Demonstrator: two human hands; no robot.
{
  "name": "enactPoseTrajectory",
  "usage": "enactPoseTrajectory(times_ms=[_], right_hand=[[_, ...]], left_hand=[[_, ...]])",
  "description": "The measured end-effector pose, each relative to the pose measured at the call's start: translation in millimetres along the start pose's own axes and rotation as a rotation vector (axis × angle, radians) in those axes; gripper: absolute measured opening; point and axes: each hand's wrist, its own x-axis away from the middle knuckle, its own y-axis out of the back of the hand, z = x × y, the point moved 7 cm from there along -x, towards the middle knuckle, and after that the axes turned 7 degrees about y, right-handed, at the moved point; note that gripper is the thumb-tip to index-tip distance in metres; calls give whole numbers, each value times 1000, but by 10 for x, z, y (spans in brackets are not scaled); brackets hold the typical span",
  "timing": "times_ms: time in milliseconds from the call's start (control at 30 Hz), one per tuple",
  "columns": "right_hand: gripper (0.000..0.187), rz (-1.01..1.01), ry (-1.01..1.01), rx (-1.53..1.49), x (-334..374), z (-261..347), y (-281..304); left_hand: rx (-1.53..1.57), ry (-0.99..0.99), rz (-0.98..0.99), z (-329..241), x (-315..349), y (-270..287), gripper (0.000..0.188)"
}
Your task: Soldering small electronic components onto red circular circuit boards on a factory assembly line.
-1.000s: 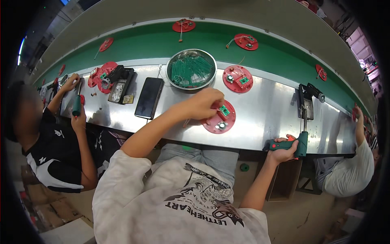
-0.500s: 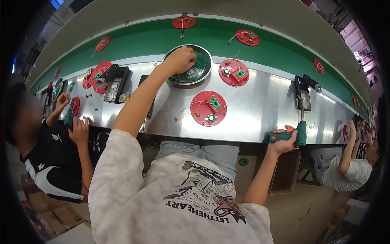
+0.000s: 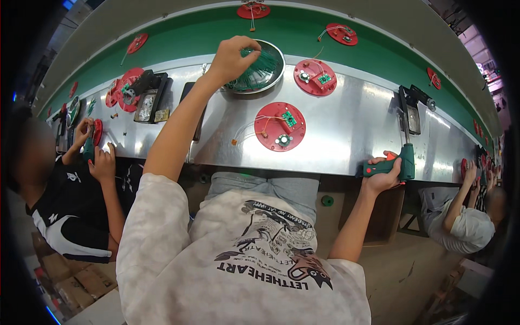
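Note:
At the far edge of the bench, my left hand (image 3: pixel 234 58) is closed in a pinch at the left side of a round metal bowl (image 3: pixel 283 67). Thin green wires (image 3: pixel 259 69) fill that bowl and fan out from under my fingertips; how many I grip is hidden. My right hand (image 3: pixel 383 174) wraps round a green electric screwdriver (image 3: pixel 406 162) at the front edge, its long shaft pointing away from me. Between my hands lies a red disc (image 3: pixel 271 140) with a green circuit board and white leads. A second red disc (image 3: pixel 309 85) rests beside the bowl.
More red discs (image 3: pixel 342 33) sit on the green belt (image 3: pixel 189 46) behind the metal bench (image 3: pixel 336 146). Black holders stand left (image 3: pixel 151 97) and right (image 3: pixel 410 114). Co-workers sit on my left (image 3: pixel 76 216) and right (image 3: pixel 455 216). An open box (image 3: pixel 384 216) is under the bench.
My left hand has risen a little from inside the bowl toward its far left rim. My right hand still holds the screwdriver. The whole view has shifted slightly.

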Motion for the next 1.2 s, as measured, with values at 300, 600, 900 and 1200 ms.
enactPoseTrajectory(times_ms=[300, 600, 900, 1200], right_hand=[[38, 147, 39, 17, 11, 30, -107], [47, 690, 3, -34, 509, 222, -354], [48, 1075, -104, 153, 928, 225, -625], [42, 1153, -101, 153, 990, 175, -676]], left_hand=[[-141, 53, -57, 108, 139, 4, 12], [17, 89, -78, -1228, 1114, -305, 13], [-197, 134, -134, -1137, 1450, -642, 12], [-261, 30, -165, -1147, 1484, -706, 13]])
